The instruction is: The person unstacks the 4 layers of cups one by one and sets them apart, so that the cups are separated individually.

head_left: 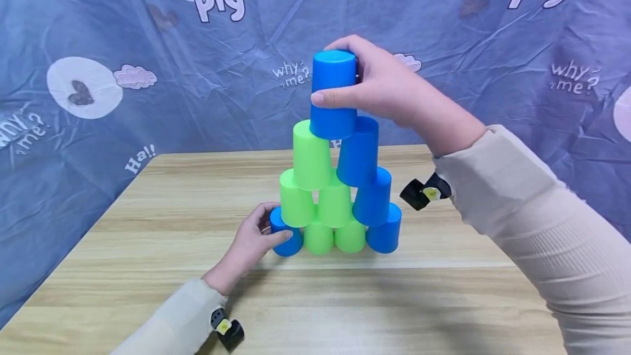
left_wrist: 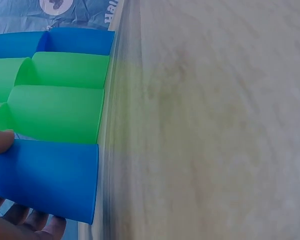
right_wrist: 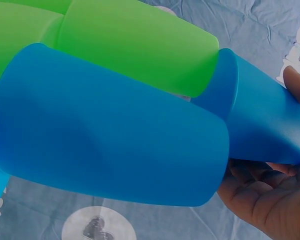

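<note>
Blue and green cups stand upside down in a pyramid. My right hand [head_left: 382,86] grips the topmost blue cup [head_left: 334,70], thumb across its near side. That cup's rim is at the tops of a green cup [head_left: 311,155] and a blue cup [head_left: 358,152]; I cannot tell whether it bears fully on them. At the bottom row's left end, my left hand [head_left: 252,239] holds a blue cup [head_left: 287,245] between thumb and fingers. In the left wrist view this blue cup [left_wrist: 45,177] stands beside a green cup [left_wrist: 57,112]. The right wrist view shows the top blue cup [right_wrist: 265,110] within my fingers.
The second row has two green cups [head_left: 297,201] and a blue cup [head_left: 372,199]. Below, two green cups [head_left: 319,239] sit between the blue end cups [head_left: 385,232]. Everything stands on a wooden table [head_left: 148,223]. A blue patterned cloth [head_left: 236,59] hangs behind it.
</note>
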Tool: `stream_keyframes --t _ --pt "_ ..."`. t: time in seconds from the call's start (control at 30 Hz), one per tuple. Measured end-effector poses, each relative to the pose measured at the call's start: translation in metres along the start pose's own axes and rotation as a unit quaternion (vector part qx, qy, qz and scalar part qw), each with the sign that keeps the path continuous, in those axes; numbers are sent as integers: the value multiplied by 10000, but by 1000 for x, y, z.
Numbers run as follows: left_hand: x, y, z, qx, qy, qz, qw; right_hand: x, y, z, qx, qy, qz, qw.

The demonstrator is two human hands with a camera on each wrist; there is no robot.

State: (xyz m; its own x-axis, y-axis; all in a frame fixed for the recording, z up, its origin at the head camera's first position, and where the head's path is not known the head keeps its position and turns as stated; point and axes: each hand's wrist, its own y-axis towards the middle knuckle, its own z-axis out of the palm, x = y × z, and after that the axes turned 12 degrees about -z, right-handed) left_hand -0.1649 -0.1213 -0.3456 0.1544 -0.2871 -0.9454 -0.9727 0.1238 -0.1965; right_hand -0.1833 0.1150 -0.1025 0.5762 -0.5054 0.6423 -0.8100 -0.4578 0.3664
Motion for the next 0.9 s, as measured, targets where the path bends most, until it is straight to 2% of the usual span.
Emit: stream_keyframes --t 0.33,0.9 --pt "1 3 -1 -104 238 4 9997 -7 -3 2 88 158 19 9998" --pt "5 4 -2 8 404 14 9992 -10 -4 4 117 236 129 9996"
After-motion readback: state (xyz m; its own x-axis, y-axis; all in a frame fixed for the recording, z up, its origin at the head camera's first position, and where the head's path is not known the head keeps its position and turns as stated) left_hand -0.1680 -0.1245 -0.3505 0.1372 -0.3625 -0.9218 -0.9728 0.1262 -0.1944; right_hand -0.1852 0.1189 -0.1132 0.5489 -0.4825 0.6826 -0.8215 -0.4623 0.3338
